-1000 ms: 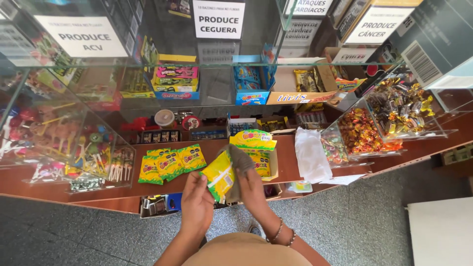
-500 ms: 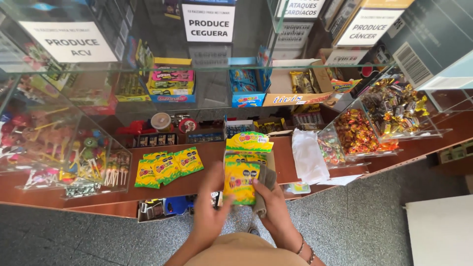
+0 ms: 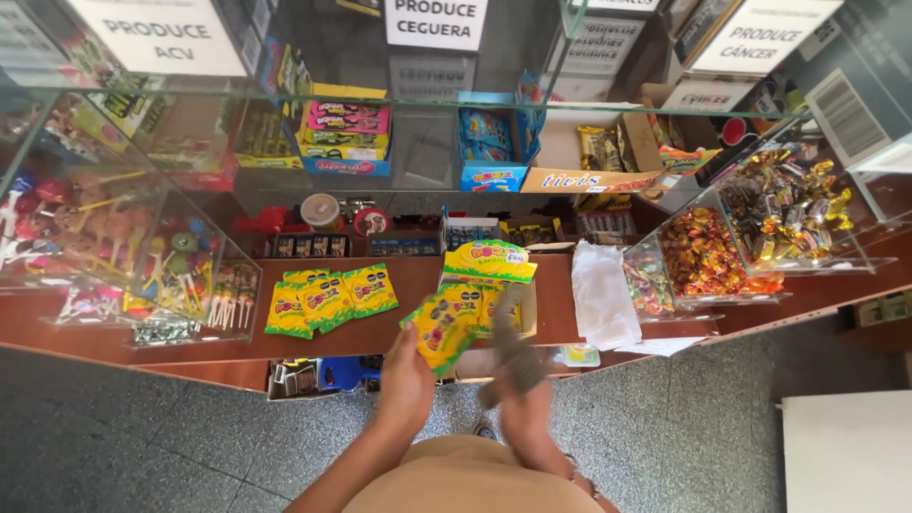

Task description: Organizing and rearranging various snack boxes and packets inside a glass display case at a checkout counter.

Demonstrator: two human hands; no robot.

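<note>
- Clear lollipop bins (image 3: 142, 256) stand at the far left of the wooden counter (image 3: 399, 275).
- Three yellow-green candy packets (image 3: 328, 299) lie fanned on the counter, just left of the hands.
- The left hand (image 3: 407, 380) grasps a yellow-green packet (image 3: 442, 328), holding it tilted above the counter's front edge.
- The display box (image 3: 489, 275) of matching packets sits right behind that packet.
- The right hand (image 3: 524, 404) is clenched around a grey cloth (image 3: 513, 347), raised beside the held packet.
- A white plastic bag (image 3: 600, 294) lies further right, next to bins of wrapped sweets (image 3: 708, 256).
</note>
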